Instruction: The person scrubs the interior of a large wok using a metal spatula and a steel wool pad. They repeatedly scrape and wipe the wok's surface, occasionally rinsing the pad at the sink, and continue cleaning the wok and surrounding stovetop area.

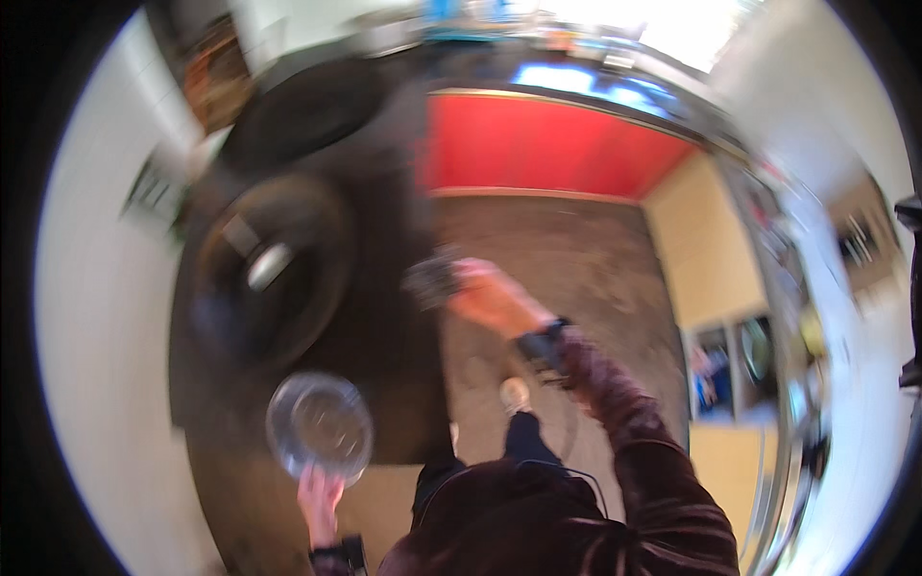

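Observation:
My left hand, at the lower left, has its fingers on the near rim of a clear round bowl, which is over the edge of the dark countertop. In my right hand, above the floor just right of the counter's edge, is a dark grey, blurred bundle that looks like a scouring pad or a cloth. Left of it on the counter is a large dark round shape, perhaps a basin or pan, with a small whitish object within its outline. Motion blur hides finer detail.
Red cabinet fronts stand at the far side, under a worktop with a shiny surface. To the right are pale wooden cabinets and open shelves with items. A large dark round object lies at the counter's back left.

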{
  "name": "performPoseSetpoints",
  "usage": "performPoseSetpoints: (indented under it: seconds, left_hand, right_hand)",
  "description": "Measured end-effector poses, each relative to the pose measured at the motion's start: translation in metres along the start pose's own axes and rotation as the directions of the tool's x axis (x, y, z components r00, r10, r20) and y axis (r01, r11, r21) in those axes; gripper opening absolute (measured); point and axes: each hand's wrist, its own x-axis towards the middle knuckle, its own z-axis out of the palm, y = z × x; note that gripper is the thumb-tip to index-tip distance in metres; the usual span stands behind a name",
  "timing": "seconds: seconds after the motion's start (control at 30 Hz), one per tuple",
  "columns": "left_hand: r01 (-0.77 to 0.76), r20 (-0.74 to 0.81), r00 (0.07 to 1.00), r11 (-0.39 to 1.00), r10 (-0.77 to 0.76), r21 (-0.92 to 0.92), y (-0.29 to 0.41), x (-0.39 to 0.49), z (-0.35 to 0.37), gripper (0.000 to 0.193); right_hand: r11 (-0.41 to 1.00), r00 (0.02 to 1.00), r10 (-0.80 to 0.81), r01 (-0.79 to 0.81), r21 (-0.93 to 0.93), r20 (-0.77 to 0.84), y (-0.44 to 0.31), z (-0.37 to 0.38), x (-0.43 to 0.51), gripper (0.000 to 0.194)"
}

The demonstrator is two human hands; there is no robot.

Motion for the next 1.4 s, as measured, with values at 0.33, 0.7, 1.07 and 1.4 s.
performPoseSetpoints:
  seconds: [0.33,0.7,1.07,1.4]
  left_hand:
    - [-0.217,-0.734,0.665,0.976,0.134,-0.018,-0.001,-0.094,0.096,0.043]
    - [-0.345,-0.730,0.682,0.896,0.034,-0.280,0.033,-0.059,0.227,0.021]
    - [-0.281,-0.778,0.563,0.821,-0.279,-0.497,0.083,0.015,0.308,0.016]
    - [-0.298,-0.772,0.562,0.799,-0.296,-0.523,0.165,0.115,0.350,0.017]
  right_hand:
    - [0.895,0.895,0.444,-0.441,0.068,-0.037,-0.010,-0.068,0.125,0.028]
    - [0.418,0.610,0.793,-0.545,-0.727,-0.001,0.143,-0.055,0.343,0.022]
    - [0.038,0.031,0.906,0.987,-0.155,0.422,0.337,-0.122,0.376,0.020]
    - [0.038,0.203,0.878,0.874,-0.485,0.434,0.363,-0.148,0.410,0.028]
